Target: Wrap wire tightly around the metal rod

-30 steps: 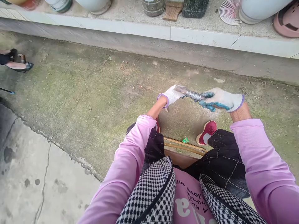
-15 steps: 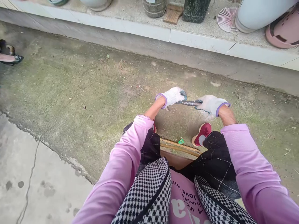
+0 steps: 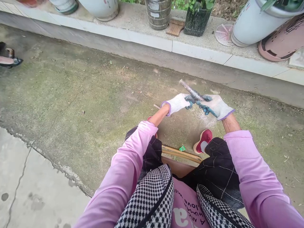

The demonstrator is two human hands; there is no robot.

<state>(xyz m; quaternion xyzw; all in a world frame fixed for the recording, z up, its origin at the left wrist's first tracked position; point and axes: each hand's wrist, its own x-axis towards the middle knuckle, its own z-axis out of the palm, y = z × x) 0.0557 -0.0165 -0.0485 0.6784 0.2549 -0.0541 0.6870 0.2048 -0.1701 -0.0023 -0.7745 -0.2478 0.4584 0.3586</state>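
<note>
My right hand (image 3: 215, 106), in a white glove with blue-green coated fingers, is closed around one end of a short rod wound with shiny dark wire (image 3: 195, 94). The rod's pale bare end points up and left, away from me. My left hand (image 3: 182, 104), gloved the same way, is beside the wound part with its fingers curled together. What these fingers pinch, if anything, is too small to make out. Both hands are held out in front of my knees, over the ground.
A raised ledge (image 3: 147, 37) runs across the back with plant pots, a small wooden board (image 3: 175, 28) and a pink round grid (image 3: 224, 34). A green scrap (image 3: 182, 148) lies between my feet near a wooden seat edge (image 3: 181, 154). A thin stick (image 3: 156, 106) shows by my left wrist.
The wire-wound rod has swung from nearly level between my hands to slanting up and left. My left hand has left the rod's far end and come closer to my right. The view has tilted up slightly.
</note>
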